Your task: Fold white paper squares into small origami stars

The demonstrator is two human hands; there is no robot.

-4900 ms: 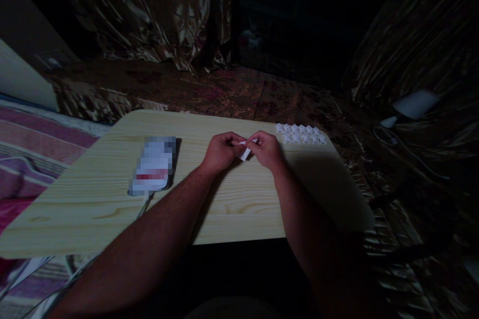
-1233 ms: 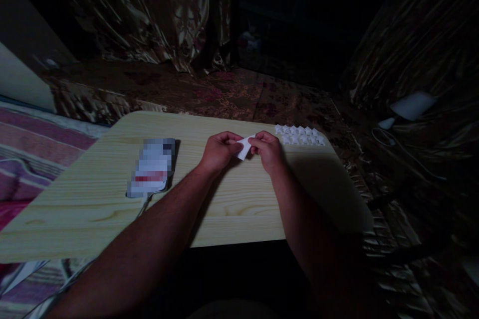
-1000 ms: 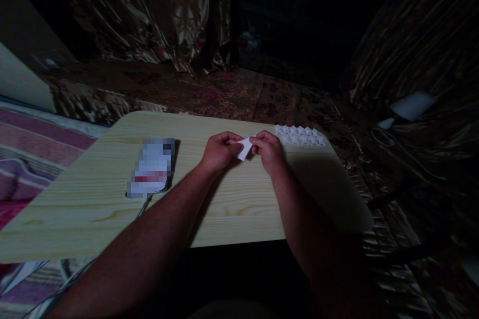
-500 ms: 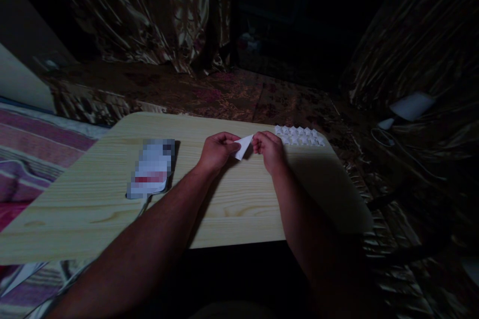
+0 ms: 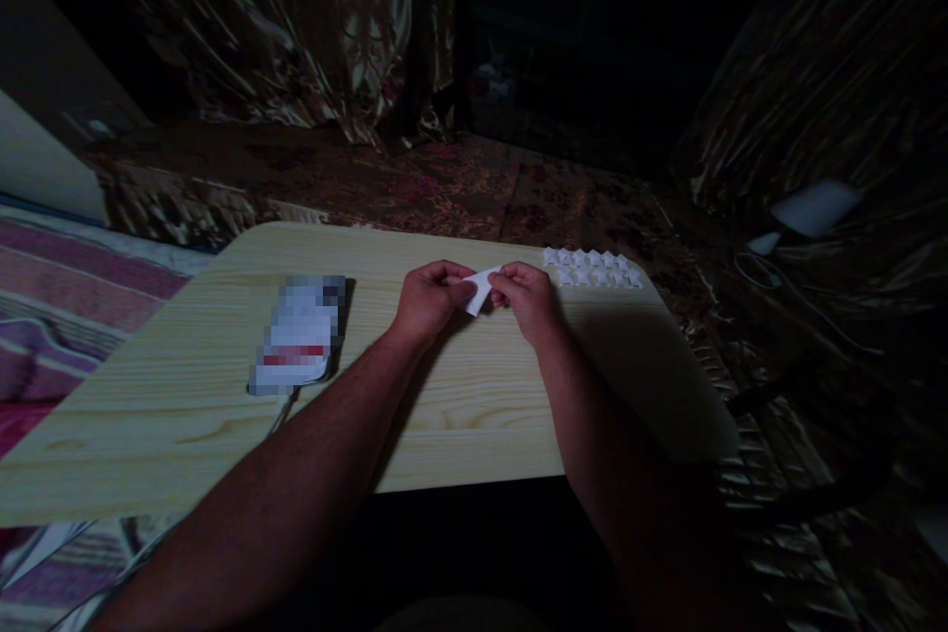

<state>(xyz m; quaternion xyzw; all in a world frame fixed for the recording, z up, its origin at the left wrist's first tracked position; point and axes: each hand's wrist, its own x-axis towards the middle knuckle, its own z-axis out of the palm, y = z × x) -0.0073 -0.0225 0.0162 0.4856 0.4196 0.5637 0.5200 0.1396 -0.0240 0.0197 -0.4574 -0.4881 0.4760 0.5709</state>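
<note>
A folded piece of white paper (image 5: 481, 290) is held just above the table between my two hands. My left hand (image 5: 434, 300) pinches its left side, thumb on top. At the paper's upper right, my right hand (image 5: 526, 296) has thumb and fingers closed on the edge. The fingertips under the paper are partly hidden. Right of my right hand lie several small white folded-paper stars (image 5: 592, 267), set out in two rows at the table's far right corner.
On the left of the pale wooden table (image 5: 459, 395) lies a blurred phone-like device (image 5: 300, 334) with a cable running toward me. Striped bedding (image 5: 59, 286) is at the left. A white lamp-like object (image 5: 817, 208) and a cable are beyond the table's right side.
My right hand has moved slightly left, and its thumb now lies over the paper's right part. The paper looks flatter and wider there. My left hand keeps its place.
</note>
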